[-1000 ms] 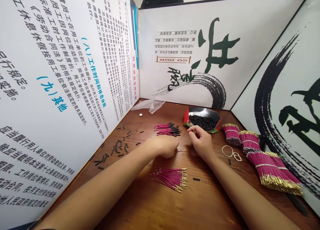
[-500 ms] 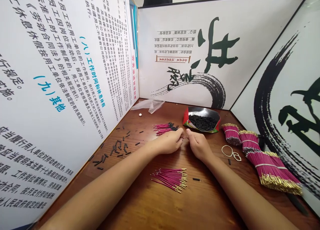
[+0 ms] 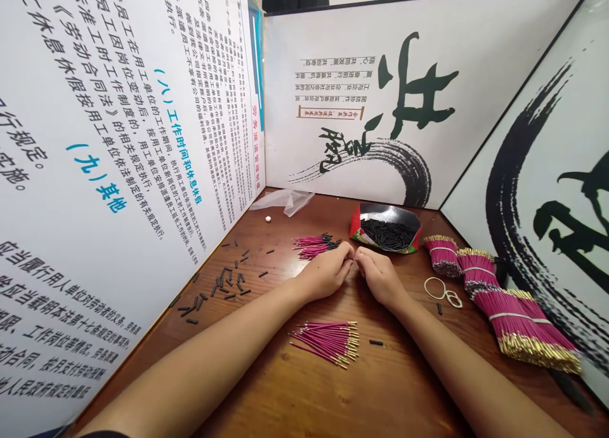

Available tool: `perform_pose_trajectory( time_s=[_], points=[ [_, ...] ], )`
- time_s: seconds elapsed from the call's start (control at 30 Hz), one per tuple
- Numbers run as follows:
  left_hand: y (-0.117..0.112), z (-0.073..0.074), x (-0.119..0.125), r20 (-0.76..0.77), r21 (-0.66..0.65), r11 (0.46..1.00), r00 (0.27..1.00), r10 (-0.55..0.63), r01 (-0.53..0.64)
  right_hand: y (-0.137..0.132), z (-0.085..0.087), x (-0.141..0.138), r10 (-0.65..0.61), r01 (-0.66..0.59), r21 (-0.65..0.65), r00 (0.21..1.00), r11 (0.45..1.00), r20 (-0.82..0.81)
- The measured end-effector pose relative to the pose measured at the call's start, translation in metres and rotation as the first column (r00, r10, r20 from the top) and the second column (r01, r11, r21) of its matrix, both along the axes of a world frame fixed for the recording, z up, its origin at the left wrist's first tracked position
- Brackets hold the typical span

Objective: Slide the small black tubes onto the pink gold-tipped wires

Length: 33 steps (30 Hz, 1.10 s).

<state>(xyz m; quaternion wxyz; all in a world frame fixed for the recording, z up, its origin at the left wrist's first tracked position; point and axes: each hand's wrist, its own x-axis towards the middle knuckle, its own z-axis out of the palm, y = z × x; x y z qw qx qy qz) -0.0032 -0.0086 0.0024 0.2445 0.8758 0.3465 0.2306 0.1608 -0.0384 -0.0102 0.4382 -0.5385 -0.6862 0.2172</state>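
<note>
My left hand [image 3: 328, 272] and my right hand [image 3: 379, 274] meet over the middle of the table, both closed in a pinch. A thin wire passes between their fingertips, almost wholly hidden by them. Just behind my left hand lies a bunch of pink wires with black sleeves [image 3: 311, 246] on their right ends. Nearer to me, a fanned pile of pink wires [image 3: 326, 341] has bare gold terminals pointing right. A red-and-black box [image 3: 412, 242] behind my right hand holds many short black sleeves [image 3: 387, 233].
Loose black sleeves [image 3: 222, 282] are scattered at the left. Banded bundles of pink wires [image 3: 521, 317] and white rubber bands [image 3: 434, 288] lie at the right. A single black sleeve [image 3: 376, 343] sits by the pile. Clear plastic [image 3: 290, 201] lies at the back. Printed boards [image 3: 333, 38] wall the table.
My hands have drawn together, closing the small gap where the wire showed. My left hand has turned slightly and moved right. The piles have stayed put.
</note>
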Motion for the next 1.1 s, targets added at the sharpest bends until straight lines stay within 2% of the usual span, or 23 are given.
perform_pose_trajectory(
  time_s=[0.43, 0.63, 0.77, 0.93, 1.1],
  points=[
    [-0.0013, 0.0034, 0.0011, 0.077, -0.033, 0.999, 0.997, 0.023, -0.021, -0.0024, 0.0048, -0.0006, 0.070, -0.071, -0.005, 0.997, 0.997, -0.045],
    [0.0010, 0.0003, 0.0023, 0.108, -0.067, 0.997, 0.993, 0.039, -0.031, -0.0021, 0.0034, -0.0015, -0.007, 0.006, 0.056, 1.000, 0.998, 0.005],
    [0.0030, -0.0026, 0.0024, 0.096, -0.035, 0.998, 0.994, 0.050, -0.047, -0.0018, 0.0027, -0.0009, -0.078, 0.077, 0.103, 0.997, 0.992, 0.004],
    [0.0047, -0.0031, 0.0025, 0.056, -0.004, 0.999, 0.997, 0.054, -0.054, -0.0006, 0.0024, 0.0004, -0.062, 0.064, 0.098, 0.998, 0.993, -0.027],
    [0.0017, 0.0023, 0.0013, 0.013, -0.025, 0.997, 0.998, 0.068, -0.068, 0.0007, -0.0019, 0.0025, -0.039, 0.043, 0.036, 0.993, 0.998, -0.108]
  ],
)
